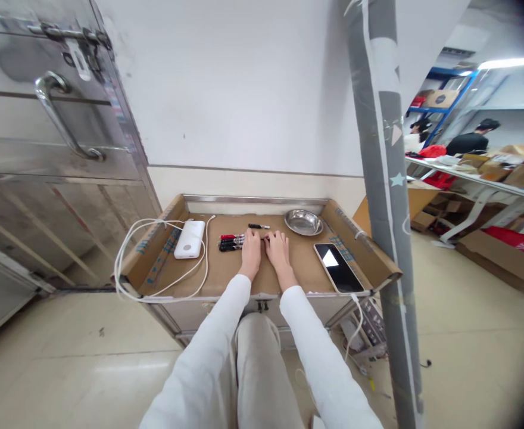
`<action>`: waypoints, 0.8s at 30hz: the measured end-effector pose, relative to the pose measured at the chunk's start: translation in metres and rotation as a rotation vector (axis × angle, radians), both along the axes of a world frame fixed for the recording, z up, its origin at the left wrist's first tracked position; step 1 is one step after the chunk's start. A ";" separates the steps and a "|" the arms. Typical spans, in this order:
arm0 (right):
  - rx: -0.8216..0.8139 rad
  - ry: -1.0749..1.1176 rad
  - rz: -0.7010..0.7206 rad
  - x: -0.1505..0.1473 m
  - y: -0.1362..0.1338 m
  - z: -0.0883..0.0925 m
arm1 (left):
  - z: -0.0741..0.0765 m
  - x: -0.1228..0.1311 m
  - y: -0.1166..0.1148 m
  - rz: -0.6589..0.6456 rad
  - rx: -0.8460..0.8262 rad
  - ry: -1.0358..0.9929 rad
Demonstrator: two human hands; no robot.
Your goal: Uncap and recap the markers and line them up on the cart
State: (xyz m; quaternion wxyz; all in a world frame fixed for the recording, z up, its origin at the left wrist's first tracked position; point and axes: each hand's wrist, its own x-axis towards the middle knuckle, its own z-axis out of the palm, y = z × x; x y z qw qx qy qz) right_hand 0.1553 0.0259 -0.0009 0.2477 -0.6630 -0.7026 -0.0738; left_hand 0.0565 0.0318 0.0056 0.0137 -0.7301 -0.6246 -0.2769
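Note:
Several red and black pens (231, 243) lie side by side on the brown cardboard lining of a small table. The fingers of my left hand (252, 253) are bent together over the right ends of these pens. Close by on the right, my right hand (278, 251) has its fingertips drawn together on the cardboard. A small dark piece shows between the two hands, at my right fingertips; its kind is mostly hidden. Just beyond my fingers lies a single black pen (259, 226). A round metal dish (303, 222) sits behind and right of my right hand.
A white power bank (189, 239) with a looped white cable (208, 253) lies on the left. On the right is a phone (338, 268). Raised cardboard sides (368, 241) border the tabletop. A grey wrapped pole (389, 196) stands at the right; two people are in the background.

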 end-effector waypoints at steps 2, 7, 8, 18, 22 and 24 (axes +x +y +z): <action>-0.009 0.010 -0.002 0.001 -0.001 0.000 | -0.002 -0.001 0.002 -0.035 -0.020 -0.056; -0.017 0.019 -0.032 0.002 -0.002 0.000 | -0.006 -0.003 0.007 -0.143 -0.038 -0.108; -0.019 0.020 -0.032 0.002 -0.001 0.000 | -0.007 -0.003 0.007 -0.149 -0.037 -0.110; -0.051 0.042 0.006 0.003 0.003 0.000 | -0.008 -0.003 0.007 -0.225 -0.025 -0.189; -0.042 0.093 -0.035 0.004 -0.003 0.006 | -0.007 0.001 0.006 -0.237 0.014 -0.084; -0.009 0.155 -0.092 0.005 -0.007 0.007 | -0.007 0.005 0.010 -0.235 0.066 -0.011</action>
